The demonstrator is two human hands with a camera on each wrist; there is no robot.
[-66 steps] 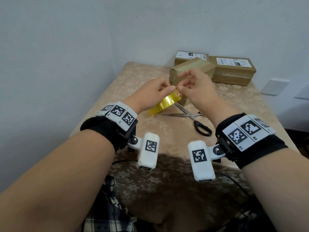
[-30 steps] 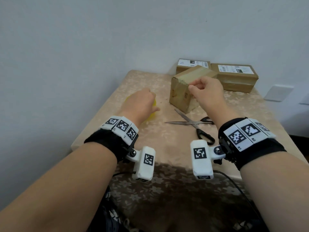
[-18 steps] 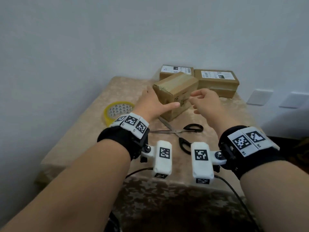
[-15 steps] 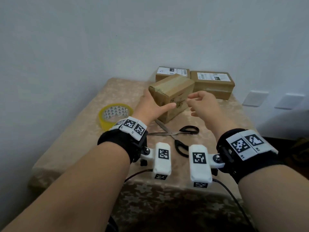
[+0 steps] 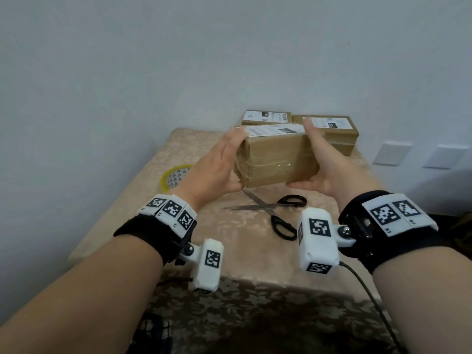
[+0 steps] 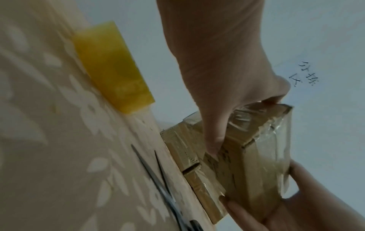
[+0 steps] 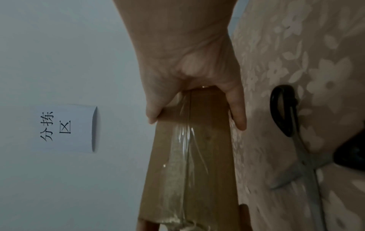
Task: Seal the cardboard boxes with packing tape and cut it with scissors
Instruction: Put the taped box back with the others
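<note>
I hold a brown cardboard box [image 5: 275, 154] between both hands, a little above the table, over the scissors' blade tips. My left hand [image 5: 224, 162] grips its left end, and my right hand [image 5: 319, 159] grips its right end. Clear tape runs along the seam facing me, and a white label lies on top. In the left wrist view my left hand [image 6: 217, 78] wraps the taped box [image 6: 247, 164]. In the right wrist view my right hand [image 7: 187, 62] clasps the box [image 7: 189, 156]. Black-handled scissors [image 5: 270, 208] lie open on the table. The yellow tape roll [image 5: 176, 176] lies flat at the left.
Two more labelled boxes, one [image 5: 265, 117] and another [image 5: 329, 131], stand at the table's back edge against the wall. A floral cloth covers the table [image 5: 229, 233]. A paper sign [image 7: 65, 128] hangs on the wall. Wall sockets [image 5: 390, 153] sit at the right.
My left hand set the tape roll down at the left. Both hands then reached the box, took hold of its ends and turned it so the taped side faces me.
</note>
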